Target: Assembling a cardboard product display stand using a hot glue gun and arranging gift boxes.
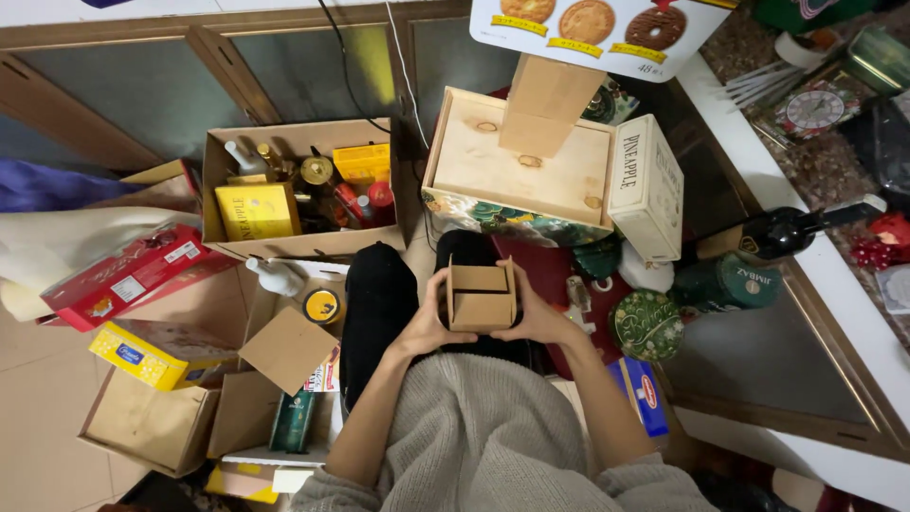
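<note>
A small brown cardboard box (481, 296) with its flaps partly folded sits between both my hands, above my lap. My left hand (428, 320) grips its left side with the fingers curled around the edge. My right hand (536, 318) presses against its right side. Grey knitted sleeves cover both my arms. My black-clad knees (377, 294) show just beyond the box.
An open carton (301, 245) full of bottles and yellow boxes stands at the left. A wooden crate (517, 171) with a tall wooden block (542, 102), a white box (646, 186), round green tins (647, 324), a dark bottle (777, 232) and loose cardboard pieces (286, 349) surround me.
</note>
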